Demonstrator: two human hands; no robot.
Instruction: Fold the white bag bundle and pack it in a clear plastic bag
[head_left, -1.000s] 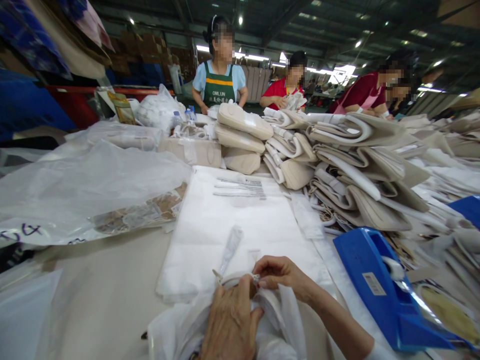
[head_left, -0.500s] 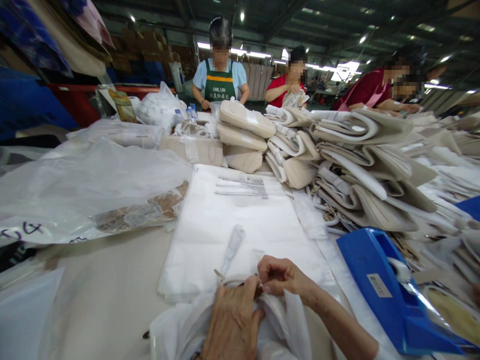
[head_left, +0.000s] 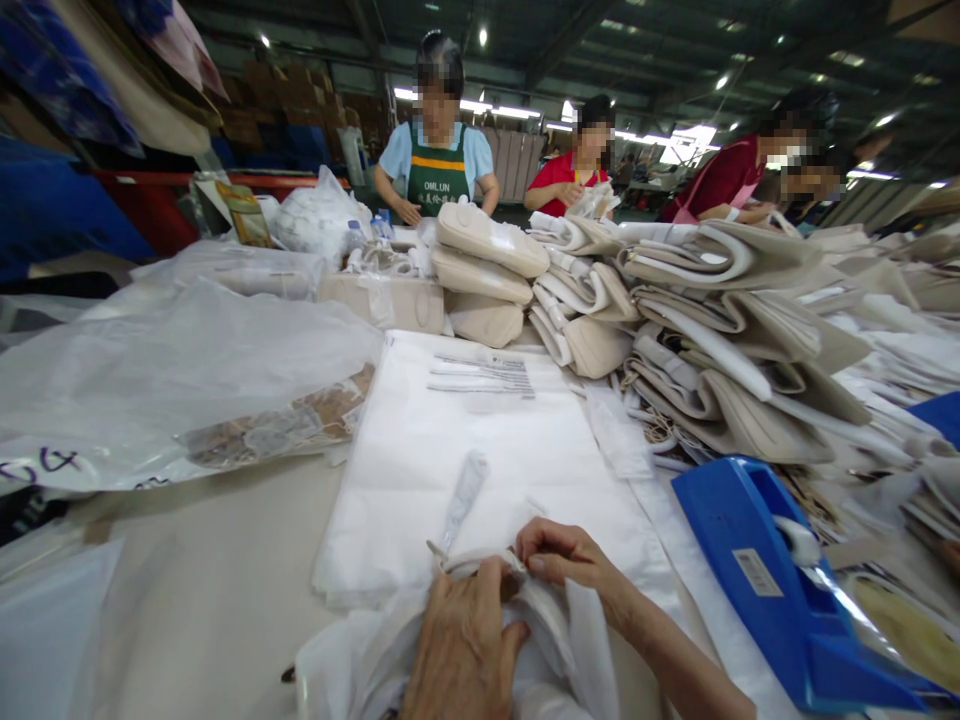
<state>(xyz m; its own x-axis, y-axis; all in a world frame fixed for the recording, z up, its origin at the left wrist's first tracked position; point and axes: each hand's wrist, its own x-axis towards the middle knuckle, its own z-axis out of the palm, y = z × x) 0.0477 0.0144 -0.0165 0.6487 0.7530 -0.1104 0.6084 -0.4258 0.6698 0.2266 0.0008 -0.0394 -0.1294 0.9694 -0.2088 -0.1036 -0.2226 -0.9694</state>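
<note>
1. Nearest to me, the left hand [head_left: 465, 640] lay over the rim of a beige bag [head_left: 551, 625], thumb spread; its fingertips were hidden, so I could not tell whether it gripped. The bag sat loosely in white wrapping [head_left: 592, 645] at the near edge of the surface [head_left: 225, 570].
2. The right hand [head_left: 525, 562] had its thumb and fingertips drawn together, looking to pinch a small part of the bag's rim. It had edged slightly away from the left hand since a second ago, which I took to mean the fine handling there was unfinished.
3. A small clear piece [head_left: 534, 508] beyond its knuckles had shifted across with it; whether it was held, I couldn't tell.
4. Past the hands, the white plastic stack [head_left: 420, 450] and the clear strip [head_left: 465, 490] on it lay as before, as did the blue tape dispenser [head_left: 750, 570] to the right.
5. Farther off, behind the folded bags [head_left: 720, 330], a co-worker in a green apron [head_left: 437, 180], head turned aside a second earlier, now faced the surface.
</note>
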